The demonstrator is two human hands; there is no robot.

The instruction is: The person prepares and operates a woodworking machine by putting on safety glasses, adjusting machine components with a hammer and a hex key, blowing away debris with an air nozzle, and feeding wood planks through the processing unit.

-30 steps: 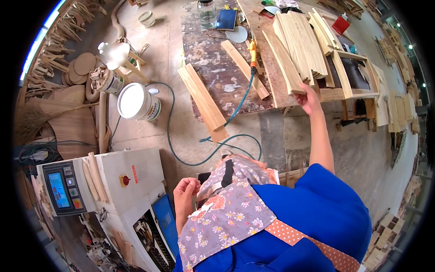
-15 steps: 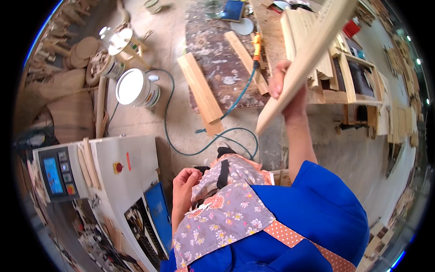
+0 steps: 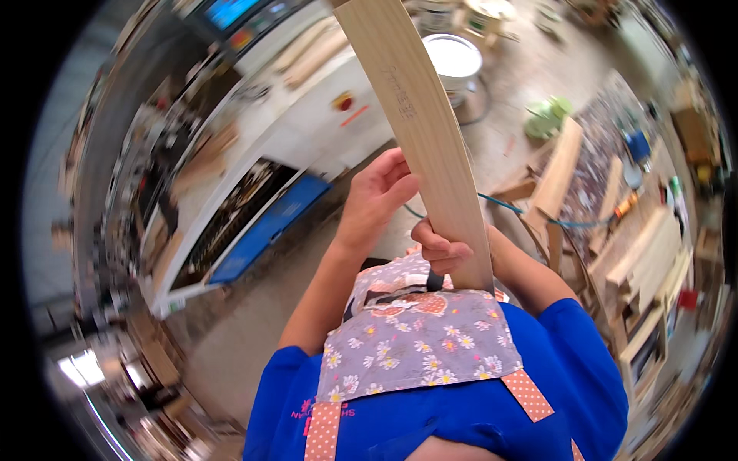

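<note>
I count one long pale wooden board (image 3: 419, 131) in my two hands, the left hand (image 3: 377, 201) and the right hand (image 3: 442, 253) each with a grip on it. Past it there is one white bucket (image 3: 453, 61), one white machine with a single red button (image 3: 344, 101) and one blue screen (image 3: 229, 11), and one blue hose (image 3: 530, 215). The planks stacked at my right are too blurred to count.

Pale tan wooden board (image 3: 430, 146), upper centre, faint grain. Grey-lilac apron (image 3: 419, 338), lower centre, small white flowers; orange straps, white dots. Bright blue shirt (image 3: 569, 369). White machine (image 3: 307, 131), upper left, red button, blue panel. White bucket (image 3: 455, 58), top.
</note>
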